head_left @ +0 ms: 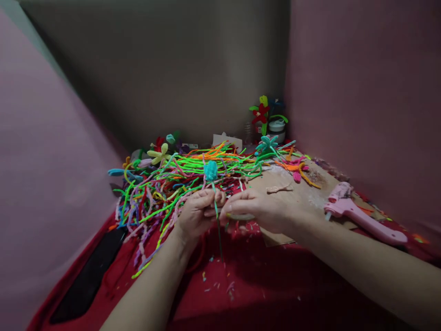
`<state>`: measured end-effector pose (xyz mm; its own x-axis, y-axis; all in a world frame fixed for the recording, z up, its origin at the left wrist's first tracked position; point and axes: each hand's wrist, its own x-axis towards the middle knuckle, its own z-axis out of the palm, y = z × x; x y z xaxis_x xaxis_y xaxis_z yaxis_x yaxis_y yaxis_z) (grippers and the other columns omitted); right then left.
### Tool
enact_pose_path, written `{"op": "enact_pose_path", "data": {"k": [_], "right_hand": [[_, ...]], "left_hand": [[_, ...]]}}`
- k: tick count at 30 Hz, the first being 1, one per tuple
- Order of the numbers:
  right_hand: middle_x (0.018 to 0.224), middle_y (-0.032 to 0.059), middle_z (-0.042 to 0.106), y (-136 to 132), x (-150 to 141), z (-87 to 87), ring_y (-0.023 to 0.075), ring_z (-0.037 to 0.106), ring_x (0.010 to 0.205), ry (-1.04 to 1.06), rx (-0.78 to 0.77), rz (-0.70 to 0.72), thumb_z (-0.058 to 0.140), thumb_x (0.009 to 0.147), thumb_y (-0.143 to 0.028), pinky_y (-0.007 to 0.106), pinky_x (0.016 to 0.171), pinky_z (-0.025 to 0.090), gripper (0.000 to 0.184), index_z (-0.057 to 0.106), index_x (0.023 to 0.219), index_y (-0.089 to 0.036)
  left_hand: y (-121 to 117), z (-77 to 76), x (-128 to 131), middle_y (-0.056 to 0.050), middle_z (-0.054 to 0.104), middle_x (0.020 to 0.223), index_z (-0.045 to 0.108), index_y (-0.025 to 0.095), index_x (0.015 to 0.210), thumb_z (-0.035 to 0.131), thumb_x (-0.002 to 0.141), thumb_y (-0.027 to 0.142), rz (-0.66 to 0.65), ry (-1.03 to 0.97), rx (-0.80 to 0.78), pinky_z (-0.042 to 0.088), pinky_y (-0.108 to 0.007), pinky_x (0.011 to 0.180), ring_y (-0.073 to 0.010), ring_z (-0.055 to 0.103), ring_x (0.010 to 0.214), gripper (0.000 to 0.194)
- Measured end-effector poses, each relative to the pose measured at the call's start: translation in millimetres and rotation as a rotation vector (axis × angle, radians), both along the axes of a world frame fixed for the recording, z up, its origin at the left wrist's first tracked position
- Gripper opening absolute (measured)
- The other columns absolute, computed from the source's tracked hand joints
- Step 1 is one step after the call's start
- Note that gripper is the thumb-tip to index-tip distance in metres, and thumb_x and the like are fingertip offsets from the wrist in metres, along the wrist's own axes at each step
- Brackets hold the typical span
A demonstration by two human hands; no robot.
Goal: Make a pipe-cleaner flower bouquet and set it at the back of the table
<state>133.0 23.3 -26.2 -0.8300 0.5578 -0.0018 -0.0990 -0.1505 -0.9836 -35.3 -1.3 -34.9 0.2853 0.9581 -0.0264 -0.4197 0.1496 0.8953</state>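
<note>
My left hand [198, 212] and my right hand [257, 209] meet at the middle of the view, both pinched on a thin stem [218, 225] that hangs down below the fingers. A small teal fuzzy ball [210, 170] tops the stem just above my fingers. A green pipe cleaner strand runs along the stem between the fingertips. Behind the hands lies a big heap of pipe cleaners [179, 181] in neon green, orange, purple and pink.
A pink glue gun [358, 214] lies at the right on a cardboard sheet [292, 184]. Finished pipe-cleaner flowers [263, 112] stand in a jar at the back corner. A red cloth [241, 285] covers the surface, with a black object [91, 276] at the left. Pinkish walls close in on both sides.
</note>
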Motion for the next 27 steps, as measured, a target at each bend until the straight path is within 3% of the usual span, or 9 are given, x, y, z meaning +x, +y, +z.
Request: {"op": "enact_pose_path", "data": {"k": [5,9,12,14,16,19,21,23,27], "right_hand": [[0.060,0.0023,0.058,2,17,12.0,0.0095,0.048,0.054,-0.146,0.150,-0.129,0.055,0.070,-0.027,0.023,0.051,0.035,0.018,0.064,0.065,-0.012],[0.064,0.0020,0.058,-3,29,-1.2,0.0088,0.049,0.054,-0.165,0.051,-0.256,0.056,0.070,-0.027,0.021,0.048,0.034,0.016,0.061,0.065,-0.013],[0.066,0.0024,0.059,-4,35,-16.7,0.0094,0.052,0.053,-0.100,-0.087,-0.233,0.056,0.071,-0.027,0.020,0.045,0.034,0.014,0.060,0.071,-0.014],[0.064,0.0029,0.060,-3,36,-24.0,0.0096,0.052,0.052,-0.089,-0.124,-0.223,0.056,0.071,-0.027,0.019,0.043,0.033,0.013,0.059,0.070,-0.014],[0.060,0.0038,0.060,-1,36,-28.2,0.0094,0.051,0.049,-0.118,-0.116,-0.219,0.056,0.071,-0.026,0.020,0.042,0.033,0.014,0.058,0.067,-0.014],[0.059,0.0055,0.061,1,35,-31.6,0.0108,0.052,0.048,-0.134,-0.127,-0.215,0.055,0.072,-0.027,0.021,0.041,0.033,0.014,0.060,0.069,-0.014],[0.059,0.0058,0.061,1,35,-33.3,0.0126,0.055,0.051,-0.116,-0.144,-0.213,0.056,0.071,-0.027,0.021,0.041,0.034,0.014,0.061,0.069,-0.015],[0.058,0.0054,0.060,1,34,-34.3,0.0128,0.055,0.053,-0.100,-0.149,-0.204,0.057,0.070,-0.026,0.020,0.040,0.034,0.013,0.060,0.066,-0.015],[0.056,0.0044,0.059,1,34,-34.8,0.0112,0.054,0.050,-0.083,-0.151,-0.190,0.057,0.069,-0.024,0.019,0.039,0.034,0.011,0.060,0.062,-0.015]], "left_hand": [[6,-8.8,11,0.006,0.037,0.048,0.053,0.014,0.066,0.066,0.070,0.036,-0.055,0.132,-0.064,0.021,-0.017,0.039,-0.0033,0.024,0.038,0.026],[10,-15.1,25,0.004,0.042,0.053,0.051,0.013,0.064,0.066,0.069,0.036,-0.109,0.245,-0.125,0.019,-0.017,0.039,-0.0022,0.024,0.039,0.028],[15,-13.4,31,0.003,0.044,0.050,0.052,0.012,0.061,0.064,0.070,0.041,-0.148,0.331,-0.158,0.015,-0.018,0.036,-0.0028,0.026,0.037,0.033],[14,-3.5,31,0.005,0.040,0.044,0.051,0.013,0.059,0.061,0.072,0.045,-0.094,0.467,-0.143,0.013,-0.018,0.034,-0.0033,0.025,0.034,0.037],[6,13.7,26,0.007,0.037,0.043,0.053,0.014,0.062,0.058,0.074,0.047,0.059,0.707,-0.056,0.017,-0.017,0.035,-0.0040,0.027,0.035,0.035],[-22,41.3,10,0.006,0.043,0.051,0.054,0.016,0.075,0.054,0.078,0.045,0.172,0.945,0.072,0.023,-0.017,0.039,-0.0056,0.034,0.040,0.029],[-47,49.6,-3,0.006,0.042,0.051,0.053,0.017,0.073,0.048,0.081,0.045,0.183,1.156,0.095,0.026,-0.019,0.041,-0.0075,0.036,0.042,0.029],[-69,44.5,-15,0.002,0.050,0.059,0.053,0.018,0.074,0.043,0.084,0.044,0.150,1.405,0.160,0.034,-0.021,0.049,-0.0107,0.045,0.052,0.029],[-91,7.9,-33,-0.008,0.059,0.089,0.052,0.018,0.085,0.042,0.083,0.033,0.212,1.933,0.125,0.039,-0.028,0.063,-0.0192,0.056,0.075,0.018]]}}
